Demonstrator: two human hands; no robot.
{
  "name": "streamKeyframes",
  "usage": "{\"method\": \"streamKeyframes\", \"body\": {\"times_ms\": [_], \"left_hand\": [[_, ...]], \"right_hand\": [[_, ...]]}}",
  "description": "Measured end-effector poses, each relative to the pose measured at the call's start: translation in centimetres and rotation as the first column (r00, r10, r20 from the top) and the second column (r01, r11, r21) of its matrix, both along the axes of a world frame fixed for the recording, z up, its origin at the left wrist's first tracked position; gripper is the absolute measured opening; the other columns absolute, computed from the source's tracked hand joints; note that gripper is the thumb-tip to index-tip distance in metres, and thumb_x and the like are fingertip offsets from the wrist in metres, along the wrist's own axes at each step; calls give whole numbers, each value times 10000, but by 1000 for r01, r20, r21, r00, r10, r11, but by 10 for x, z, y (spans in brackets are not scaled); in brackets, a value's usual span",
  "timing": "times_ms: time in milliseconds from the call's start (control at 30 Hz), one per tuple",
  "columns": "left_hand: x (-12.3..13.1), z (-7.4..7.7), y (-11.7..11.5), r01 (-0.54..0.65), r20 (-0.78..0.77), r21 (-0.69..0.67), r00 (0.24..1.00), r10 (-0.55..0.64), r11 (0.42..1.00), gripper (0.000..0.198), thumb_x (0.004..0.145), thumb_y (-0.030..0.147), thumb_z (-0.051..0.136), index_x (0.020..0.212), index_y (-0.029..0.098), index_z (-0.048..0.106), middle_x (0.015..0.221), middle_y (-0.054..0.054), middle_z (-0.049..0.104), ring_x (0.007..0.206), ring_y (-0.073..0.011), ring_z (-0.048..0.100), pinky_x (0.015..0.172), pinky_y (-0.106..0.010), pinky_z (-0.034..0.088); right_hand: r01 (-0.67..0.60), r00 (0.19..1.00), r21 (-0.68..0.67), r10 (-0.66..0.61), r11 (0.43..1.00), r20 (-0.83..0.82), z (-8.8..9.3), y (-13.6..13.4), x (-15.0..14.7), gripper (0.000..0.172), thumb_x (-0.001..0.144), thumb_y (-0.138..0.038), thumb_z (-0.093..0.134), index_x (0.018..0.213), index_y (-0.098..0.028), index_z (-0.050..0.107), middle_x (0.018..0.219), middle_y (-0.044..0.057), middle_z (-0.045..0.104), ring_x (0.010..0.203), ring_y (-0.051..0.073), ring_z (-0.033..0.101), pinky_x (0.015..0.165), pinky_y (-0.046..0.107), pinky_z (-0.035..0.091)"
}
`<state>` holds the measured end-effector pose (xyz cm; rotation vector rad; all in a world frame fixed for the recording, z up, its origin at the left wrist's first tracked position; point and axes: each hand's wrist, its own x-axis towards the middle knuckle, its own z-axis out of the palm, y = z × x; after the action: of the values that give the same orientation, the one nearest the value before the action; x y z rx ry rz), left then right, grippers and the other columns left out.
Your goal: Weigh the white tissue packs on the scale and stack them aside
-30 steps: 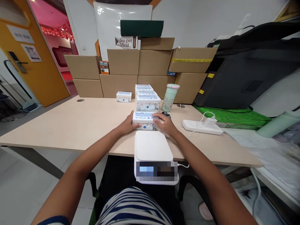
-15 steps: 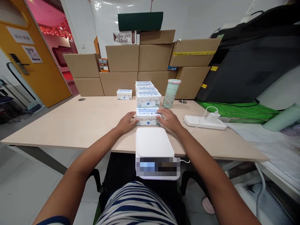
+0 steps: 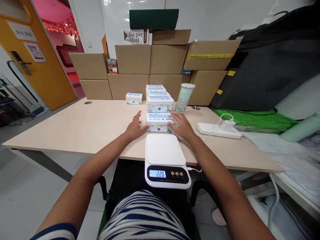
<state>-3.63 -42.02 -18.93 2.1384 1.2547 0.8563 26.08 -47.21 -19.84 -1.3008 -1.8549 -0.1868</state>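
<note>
A white tissue pack (image 3: 158, 121) with blue print lies on the beige table (image 3: 82, 128), just beyond a white kitchen scale (image 3: 163, 150). My right hand (image 3: 182, 125) grips the pack's right end, fingers over the top and thumb at the front. At the pack's left end my left hand (image 3: 133, 126) rests with its fingers stretched out and lifted, only the thumb touching. The pack sits against a stack of like packs (image 3: 159, 102). The scale's platform is bare and its display (image 3: 160, 173) is lit.
One more tissue pack (image 3: 134, 98) lies apart at the back left. A mint bottle (image 3: 184, 97) stands right of the stack. A white power strip (image 3: 217, 130) with a plug lies to the right. Cardboard boxes (image 3: 132, 60) line the back, beside a black case (image 3: 270, 73).
Both hands have pushed the tissue pack away from me until it meets the stack. My left hand's fingers have lifted off it.
</note>
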Motion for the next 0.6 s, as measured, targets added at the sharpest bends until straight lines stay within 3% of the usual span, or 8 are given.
{"method": "streamKeyframes", "body": {"times_ms": [133,233,333,433,600], "left_hand": [[-1,0,1,-2,23,-4,1000,2,1000,1051,944,547,730,1773,257,153,1769,-224,345,1364,-379,626,1131,-564,524],[0,-2,1,-12,42,19,999,11,1000,1042,936,538,739,1768,262,175,1758,-226,351,1360,-385,629,1113,-571,535],[2,-3,1,-7,59,38,998,5,999,1027,936,530,748,1765,282,196,1755,-215,356,1354,-390,636,1106,-578,540],[3,-4,0,8,64,37,998,-11,999,1006,939,542,742,1762,315,209,1770,-194,340,1361,-393,635,1093,-576,551],[2,-4,-1,4,51,34,999,-6,999,1006,945,568,708,1764,294,191,1780,-202,315,1370,-383,634,1113,-575,543]], "right_hand": [[-72,979,107,49,992,198,14,-69,-21,473,1058,-422,586,1442,-159,670,1623,245,587,1510,391,568,1210,654,508],[-203,894,1,185,979,408,11,-141,-43,496,1076,-454,585,1503,-203,615,1636,215,589,1470,349,613,1144,578,578],[-261,809,-60,252,964,531,-1,-195,-59,552,1050,-518,628,1512,-217,594,1626,206,599,1511,359,570,1179,617,541],[-288,789,13,230,957,569,-12,-212,-62,533,1057,-464,641,1530,-227,574,1602,187,613,1542,333,531,1238,633,474],[-226,866,266,68,937,496,-18,-199,-52,523,1009,-299,747,1493,-172,595,1621,223,510,1617,313,429,1349,597,332]]}}
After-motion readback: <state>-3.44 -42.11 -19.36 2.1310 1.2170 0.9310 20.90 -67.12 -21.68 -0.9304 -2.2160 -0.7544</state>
